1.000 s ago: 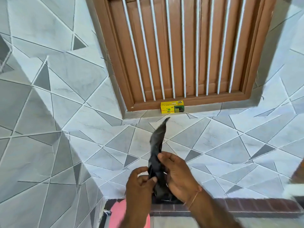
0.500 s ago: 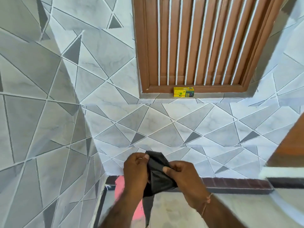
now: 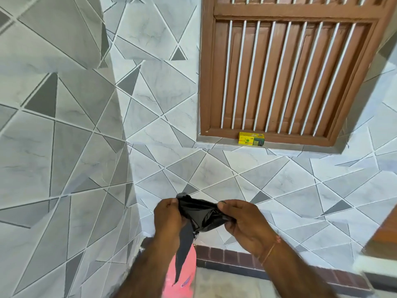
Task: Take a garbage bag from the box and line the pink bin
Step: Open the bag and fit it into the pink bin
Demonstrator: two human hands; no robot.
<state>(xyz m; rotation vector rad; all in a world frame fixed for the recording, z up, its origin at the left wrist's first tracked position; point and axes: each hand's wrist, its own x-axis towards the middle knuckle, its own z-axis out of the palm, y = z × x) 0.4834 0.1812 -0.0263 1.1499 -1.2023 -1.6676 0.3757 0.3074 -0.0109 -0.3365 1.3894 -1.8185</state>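
Observation:
A black garbage bag (image 3: 202,215) is stretched between my two hands in front of the tiled wall. My left hand (image 3: 168,220) pinches its left edge and my right hand (image 3: 242,222) pinches its right edge. A loose tail of the bag hangs down between my forearms. Below it the pink bin (image 3: 184,276) stands on the floor in the wall corner, partly hidden by my left arm and the bag's tail. The yellow and green bag box (image 3: 251,138) sits on the window sill, up and to the right of my hands.
A brown wooden window with white bars (image 3: 285,78) is set in the grey triangle-patterned tile wall (image 3: 86,147). A dark brick-patterned skirting (image 3: 232,258) runs along the floor. A brown and white edge (image 3: 380,250) juts in at the right.
The bag, held upright in a bunch a second ago, is now pulled apart sideways between both hands. My view has shifted left, so the window and box sit farther right.

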